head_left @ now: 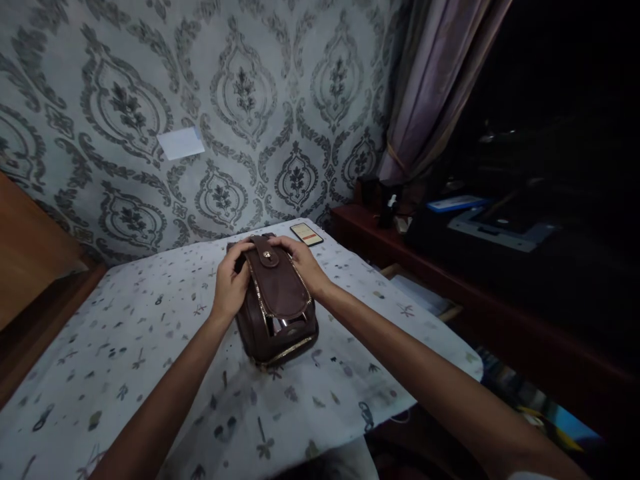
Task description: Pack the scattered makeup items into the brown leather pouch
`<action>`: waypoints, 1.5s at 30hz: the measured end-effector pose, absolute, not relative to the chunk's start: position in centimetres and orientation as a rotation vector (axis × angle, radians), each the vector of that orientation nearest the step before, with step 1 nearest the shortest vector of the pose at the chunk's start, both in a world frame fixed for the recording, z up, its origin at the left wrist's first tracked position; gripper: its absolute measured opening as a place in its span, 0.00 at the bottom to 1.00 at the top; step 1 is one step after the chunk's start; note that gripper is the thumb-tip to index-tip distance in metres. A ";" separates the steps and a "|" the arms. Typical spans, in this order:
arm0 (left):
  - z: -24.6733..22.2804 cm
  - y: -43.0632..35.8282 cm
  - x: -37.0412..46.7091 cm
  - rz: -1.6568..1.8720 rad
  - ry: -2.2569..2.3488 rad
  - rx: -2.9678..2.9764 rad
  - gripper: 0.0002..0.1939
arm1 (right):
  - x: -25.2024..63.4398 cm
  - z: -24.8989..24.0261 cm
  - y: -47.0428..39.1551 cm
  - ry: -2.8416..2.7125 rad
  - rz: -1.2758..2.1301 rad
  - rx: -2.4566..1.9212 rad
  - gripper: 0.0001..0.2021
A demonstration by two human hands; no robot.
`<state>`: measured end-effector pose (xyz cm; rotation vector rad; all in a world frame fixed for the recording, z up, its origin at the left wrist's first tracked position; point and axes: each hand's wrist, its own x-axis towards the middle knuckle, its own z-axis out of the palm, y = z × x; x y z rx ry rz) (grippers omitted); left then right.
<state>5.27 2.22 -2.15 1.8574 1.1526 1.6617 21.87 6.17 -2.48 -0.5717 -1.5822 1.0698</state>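
Note:
A dark brown leather bag (280, 287) with gold-toned zips lies on the patterned tablecloth. Its front pocket zip is undone at the near end, and something shiny shows in the gap. A strap tab with a round metal clasp (268, 255) lies over the far end. My left hand (233, 280) grips the bag's left side, thumb and fingers bent around the edge by the tab. On the other side, my right hand (301, 263) holds the right edge, its fingertips close to the clasp. Some fingertips of both hands are hidden.
A phone (307, 234) with a lit screen lies behind the bag near the table's far edge. White patterned cloth (165, 333) covers the table. To the right stands a dark red wooden ledge (370, 233) below a tied curtain (425, 80). Wallpaper with a paper (181, 143) is behind.

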 end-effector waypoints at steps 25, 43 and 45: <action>-4.9 -4.4 5.6 1.458 1.180 2.343 0.29 | 23.2 -5.1 1.3 -1.599 0.871 -0.651 0.15; -5.5 -4.7 5.6 1.394 1.261 2.616 0.35 | 23.4 -5.9 1.1 -1.730 0.741 -0.621 0.18; -5.6 -4.8 5.7 1.409 1.262 2.658 0.34 | 23.4 -5.9 0.8 -1.737 0.707 -0.617 0.19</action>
